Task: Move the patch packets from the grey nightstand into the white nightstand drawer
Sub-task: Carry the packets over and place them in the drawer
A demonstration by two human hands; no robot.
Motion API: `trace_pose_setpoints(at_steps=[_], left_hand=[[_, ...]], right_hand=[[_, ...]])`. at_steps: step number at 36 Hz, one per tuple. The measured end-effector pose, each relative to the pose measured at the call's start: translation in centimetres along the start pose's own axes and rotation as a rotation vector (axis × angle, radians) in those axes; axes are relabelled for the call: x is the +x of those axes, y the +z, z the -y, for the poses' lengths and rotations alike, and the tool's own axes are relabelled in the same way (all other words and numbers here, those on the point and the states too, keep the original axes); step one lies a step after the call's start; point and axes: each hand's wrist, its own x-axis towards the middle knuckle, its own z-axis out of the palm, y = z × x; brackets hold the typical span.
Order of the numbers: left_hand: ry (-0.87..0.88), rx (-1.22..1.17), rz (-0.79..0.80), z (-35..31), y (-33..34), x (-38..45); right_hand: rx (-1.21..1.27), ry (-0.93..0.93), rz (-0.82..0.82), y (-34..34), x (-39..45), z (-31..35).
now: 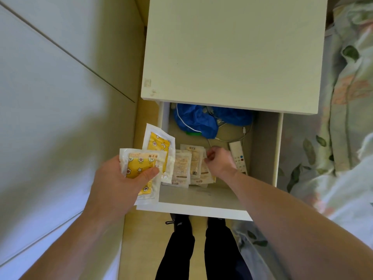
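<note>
Yellow packets (148,158), star-printed with clear sealed edges, are fanned in the left hand (121,178): thumb pressed across the front one, fingers curled behind. The fan is held over the left front corner of the drawer (201,213), partly overhanging its left wall.

Beige packets (189,168) lie flat and overlapping on the drawer floor, near the front and left of centre. Print on them is too small to read.

Right hand (218,160) is inside the drawer, directly over the right edge of the beige packets, fingers curled in toward the palm. Whether it pinches a packet cannot be told; the fingertips are hidden.

Other drawer contents: remote (238,156), white, lying just right of the right hand, toward the drawer's right side; blue bag (197,120), crumpled, at the back of the drawer with a green item partly under it; thin cable (240,136) looping between bag and remote.

Drawer is pulled out from the white nightstand (232,53), whose top covers the drawer's rear part.

Surroundings relative to the drawer: floral bedding (343,118) to the right; pale panels (50,77) to the left; wood floor (139,239) below the front, with the person's dark trousers and shoes (179,223) just in front of the drawer face.
</note>
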Motion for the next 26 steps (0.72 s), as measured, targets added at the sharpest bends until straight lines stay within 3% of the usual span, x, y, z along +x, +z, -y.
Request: trace_pose_setpoints(at_steps=[7, 13, 19, 26], left_hand=[[-0.021, 0.028, -0.012, -0.3, 0.3, -0.1], [-0.032, 0.046, -0.005, -0.6, 0.9, 0.0], [-0.025, 0.049, 0.011, -0.8, 1.1, 0.0], [-0.034, 0.06, 0.023, -0.8, 1.0, 0.1]], right_hand=[[0.017, 0.043, -0.002, -0.5, -1.6, -2.8], [0.18, 0.177, 0.029, 0.7, -2.2, -3.1], [0.167, 0.121, -0.235, 1.1, -2.5, -2.3], [0.141, 0.079, 0.023, 1.8, -2.3, -0.7]])
